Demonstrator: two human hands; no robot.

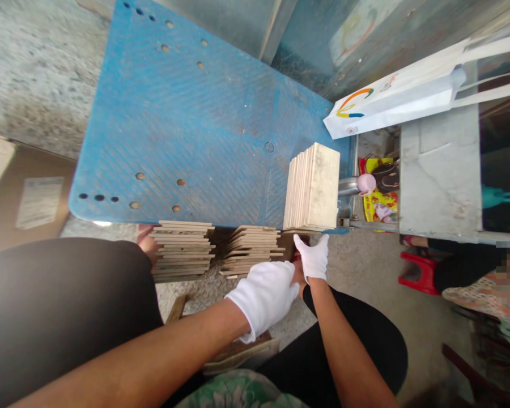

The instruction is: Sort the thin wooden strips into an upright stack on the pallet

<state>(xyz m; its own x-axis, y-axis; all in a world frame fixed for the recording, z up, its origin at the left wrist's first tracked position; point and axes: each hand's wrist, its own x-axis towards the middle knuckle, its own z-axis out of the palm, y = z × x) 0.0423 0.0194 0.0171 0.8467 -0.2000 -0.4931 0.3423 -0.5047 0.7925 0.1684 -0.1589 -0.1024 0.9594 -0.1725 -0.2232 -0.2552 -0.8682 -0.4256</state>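
Left hand [266,297] in white glove, curled over, grip unclear, right hand [313,256] gloved, fingers spread near base of upright tiles [312,187] on blue board [187,119], holding nothing visible, two flat tile stacks [182,249] [250,249] just below board edge, white bag [391,99] at right

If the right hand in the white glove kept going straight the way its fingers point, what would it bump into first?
Most likely the upright row of thin boards standing on the blue pallet's edge. The right hand points up and away, just below that row. Depth is hard to judge, so it might first meet the pallet edge.
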